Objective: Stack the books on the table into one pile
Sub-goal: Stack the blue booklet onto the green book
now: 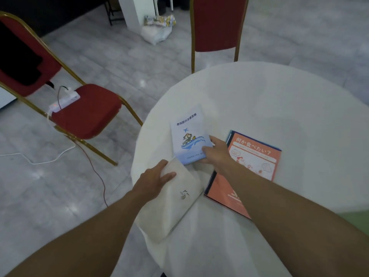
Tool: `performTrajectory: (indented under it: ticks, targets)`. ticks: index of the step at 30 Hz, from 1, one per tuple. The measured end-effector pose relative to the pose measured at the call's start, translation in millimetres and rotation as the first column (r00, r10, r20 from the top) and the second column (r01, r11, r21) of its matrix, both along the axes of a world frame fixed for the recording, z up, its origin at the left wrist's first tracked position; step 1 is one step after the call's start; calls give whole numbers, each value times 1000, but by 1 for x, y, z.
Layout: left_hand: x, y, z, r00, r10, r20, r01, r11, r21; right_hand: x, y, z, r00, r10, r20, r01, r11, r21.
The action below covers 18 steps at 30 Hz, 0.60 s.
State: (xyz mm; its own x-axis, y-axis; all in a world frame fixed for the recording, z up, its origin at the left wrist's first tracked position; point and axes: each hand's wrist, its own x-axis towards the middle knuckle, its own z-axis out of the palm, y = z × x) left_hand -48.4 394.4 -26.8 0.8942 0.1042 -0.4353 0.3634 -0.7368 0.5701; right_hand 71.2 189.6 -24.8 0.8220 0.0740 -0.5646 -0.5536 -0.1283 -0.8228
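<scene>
A round table under a white cloth (269, 108) carries three books. A light blue booklet (189, 134) with a plane and a wave on its cover lies near the left edge; my right hand (214, 151) grips its near right corner. A white book (175, 198) with a small grey logo sits closer to me at the table's edge, and my left hand (153, 180) holds its far left corner, thumb on the cover. An orange book (253, 162) with Japanese text lies to the right, on top of a blue one whose edge shows; my right forearm crosses it.
A red chair with a gold frame (85, 110) stands left of the table, with a white power strip (64, 100) on its seat and cables trailing over the marble floor. A second red chair (217, 27) stands behind the table. A white bag (155, 31) sits by a pillar.
</scene>
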Motion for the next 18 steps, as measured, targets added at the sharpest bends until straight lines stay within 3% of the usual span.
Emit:
performTrajectory:
  ticks: [4,10,18]
  targets:
    - [-4,-10,23,995,71,72,-70,997,-19,-14,-36,18,979,-193,-58,200,970,141]
    - [3,-46,54,976,81,200,-70,996,-59,-47,-110,49,917,-396,-44,397,896,198]
    - [21,-147,62,969,-86,231,114,987,-110,-109,-223,66,765,-643,-29,626,732,269]
